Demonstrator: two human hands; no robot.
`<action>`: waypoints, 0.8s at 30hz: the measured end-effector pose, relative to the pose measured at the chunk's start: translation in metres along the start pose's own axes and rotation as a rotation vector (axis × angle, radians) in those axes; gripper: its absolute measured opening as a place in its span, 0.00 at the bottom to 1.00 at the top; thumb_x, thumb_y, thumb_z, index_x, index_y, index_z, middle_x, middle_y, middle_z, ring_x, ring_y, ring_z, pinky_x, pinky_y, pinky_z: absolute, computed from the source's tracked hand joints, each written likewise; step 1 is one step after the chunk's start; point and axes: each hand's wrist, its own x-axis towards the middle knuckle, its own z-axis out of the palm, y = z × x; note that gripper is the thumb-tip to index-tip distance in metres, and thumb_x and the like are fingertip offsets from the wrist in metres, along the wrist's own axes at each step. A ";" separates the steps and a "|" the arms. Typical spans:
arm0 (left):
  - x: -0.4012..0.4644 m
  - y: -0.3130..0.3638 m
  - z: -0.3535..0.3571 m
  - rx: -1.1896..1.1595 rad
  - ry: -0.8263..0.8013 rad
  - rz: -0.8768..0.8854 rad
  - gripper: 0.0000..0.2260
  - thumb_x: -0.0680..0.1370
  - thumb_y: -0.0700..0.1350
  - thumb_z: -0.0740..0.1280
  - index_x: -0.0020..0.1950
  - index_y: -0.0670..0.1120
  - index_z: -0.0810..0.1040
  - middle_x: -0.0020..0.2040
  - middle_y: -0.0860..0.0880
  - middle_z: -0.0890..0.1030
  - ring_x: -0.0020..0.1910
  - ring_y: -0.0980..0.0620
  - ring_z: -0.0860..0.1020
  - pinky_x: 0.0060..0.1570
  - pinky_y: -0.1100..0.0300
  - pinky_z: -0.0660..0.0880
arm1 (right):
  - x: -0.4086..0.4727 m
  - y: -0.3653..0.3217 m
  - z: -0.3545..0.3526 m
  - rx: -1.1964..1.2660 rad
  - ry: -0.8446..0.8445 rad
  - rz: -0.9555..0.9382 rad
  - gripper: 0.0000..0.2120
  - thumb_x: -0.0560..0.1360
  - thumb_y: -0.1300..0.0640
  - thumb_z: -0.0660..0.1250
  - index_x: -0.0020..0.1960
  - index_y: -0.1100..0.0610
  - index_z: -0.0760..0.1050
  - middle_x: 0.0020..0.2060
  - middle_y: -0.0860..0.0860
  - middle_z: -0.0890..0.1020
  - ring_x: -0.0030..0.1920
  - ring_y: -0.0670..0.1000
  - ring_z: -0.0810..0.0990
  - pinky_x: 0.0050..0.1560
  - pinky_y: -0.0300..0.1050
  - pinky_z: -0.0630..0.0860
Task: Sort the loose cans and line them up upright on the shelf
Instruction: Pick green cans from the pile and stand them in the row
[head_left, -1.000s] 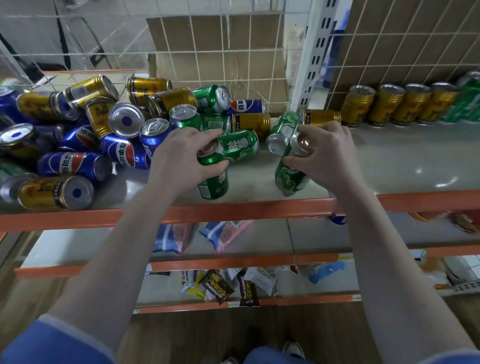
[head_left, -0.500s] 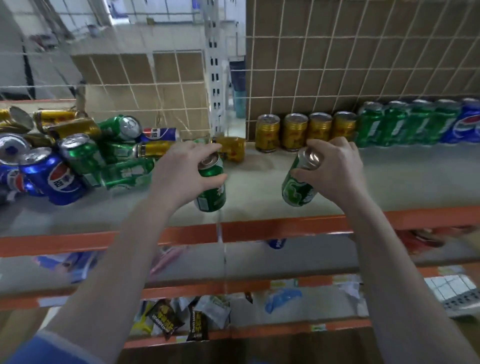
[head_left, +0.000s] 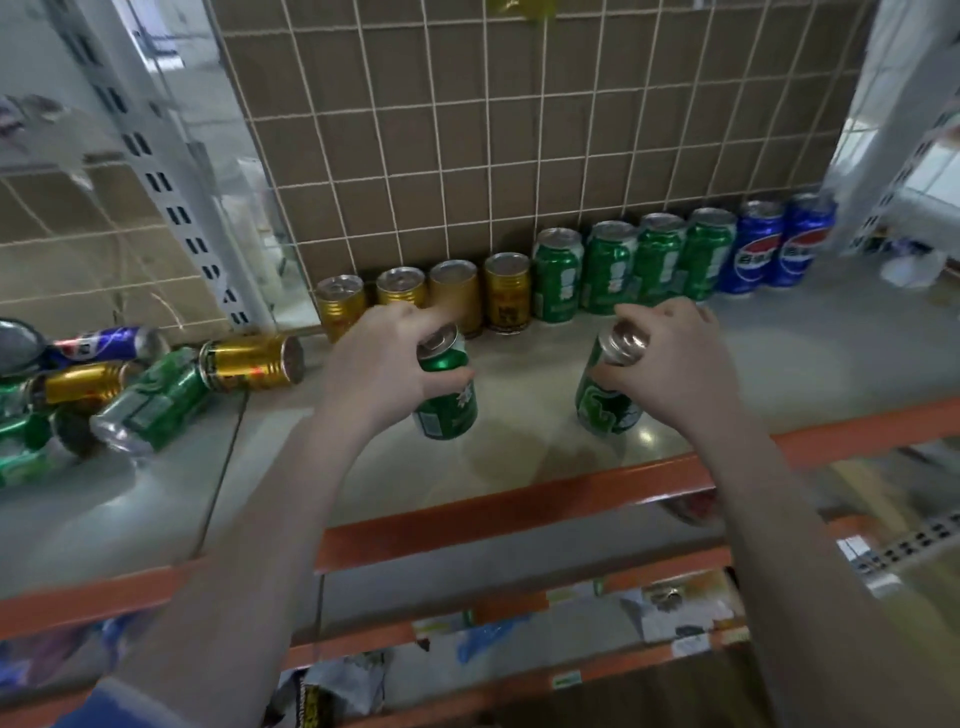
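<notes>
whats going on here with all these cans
A person is sorting drink cans on a shelf. The left hand grips one green can and the right hand grips another green can, both held just in front of a row standing upright against the back grid: four gold cans, four green cans and two blue cans. A heap of loose cans lies on its side at the left, not yet sorted.

A: The cans (head_left: 558, 275) look like glossy metal, their printed sides catching light, with bare silvery tops.

B: The shelf (head_left: 519, 415) is smooth, faintly shiny grey with a painted orange metal edge (head_left: 519, 514); the mesh (head_left: 467, 130) is thin coated wire.
</notes>
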 end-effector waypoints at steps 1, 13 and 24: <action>0.007 0.004 0.005 0.000 -0.005 0.007 0.27 0.72 0.59 0.69 0.69 0.58 0.69 0.59 0.51 0.75 0.59 0.50 0.71 0.46 0.57 0.67 | 0.005 0.005 0.000 0.000 -0.001 0.014 0.33 0.66 0.45 0.73 0.69 0.51 0.70 0.59 0.58 0.71 0.62 0.59 0.66 0.58 0.49 0.65; 0.075 0.049 0.057 0.041 -0.054 0.020 0.28 0.71 0.60 0.69 0.70 0.58 0.68 0.62 0.49 0.76 0.60 0.49 0.72 0.52 0.55 0.73 | 0.072 0.073 -0.006 -0.007 -0.045 0.007 0.33 0.66 0.44 0.72 0.69 0.51 0.70 0.59 0.57 0.72 0.62 0.59 0.67 0.57 0.49 0.67; 0.075 0.078 0.082 -0.065 0.058 -0.188 0.30 0.68 0.55 0.71 0.70 0.53 0.70 0.61 0.46 0.75 0.60 0.44 0.72 0.59 0.47 0.72 | 0.104 0.114 0.007 0.173 -0.096 -0.233 0.40 0.66 0.44 0.74 0.73 0.49 0.62 0.64 0.53 0.69 0.64 0.56 0.65 0.62 0.47 0.63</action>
